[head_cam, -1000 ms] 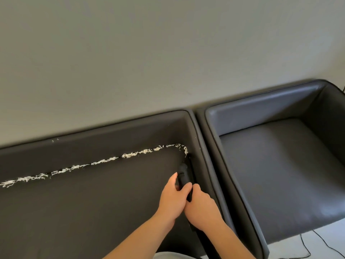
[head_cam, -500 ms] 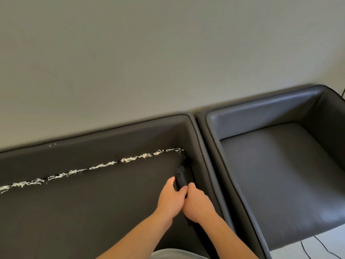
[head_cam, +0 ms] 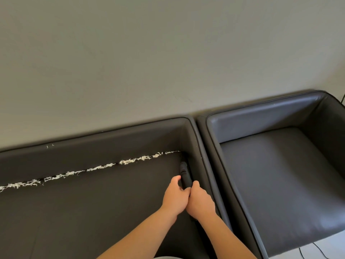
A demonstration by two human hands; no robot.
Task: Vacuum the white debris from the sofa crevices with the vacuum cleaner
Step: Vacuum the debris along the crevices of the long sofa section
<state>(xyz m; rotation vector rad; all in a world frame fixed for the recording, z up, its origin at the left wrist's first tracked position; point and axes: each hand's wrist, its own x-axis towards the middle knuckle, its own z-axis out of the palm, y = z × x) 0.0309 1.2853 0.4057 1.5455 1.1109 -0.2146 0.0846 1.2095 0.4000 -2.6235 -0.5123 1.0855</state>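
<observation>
Hands clasp the black vacuum nozzle [head_cam: 184, 175] together: the left hand [head_cam: 174, 197] curls round it from the left with the thumb up along its side, and the right hand [head_cam: 200, 200] is wrapped round it just behind, the two hands touching. The nozzle lies in the side crevice of the dark grey sofa [head_cam: 93, 212], between the seat and the right armrest, its tip near the back corner. No brand, label or writing can be read on the nozzle or the furniture. White debris [head_cam: 89, 170] runs as a ragged line along the back crevice, from the left edge of the view up to just short of the corner. A second, lighter grey seat [head_cam: 280, 174] stands just beside the sofa on the right, both against a plain wall [head_cam: 149, 53], and a thin black cable [head_cam: 317, 247] lies on the floor at the lower right. Compared with a second ago, the debris that curved round the corner and down the side crevice is gone, and the nozzle tip sits closer to the corner.
</observation>
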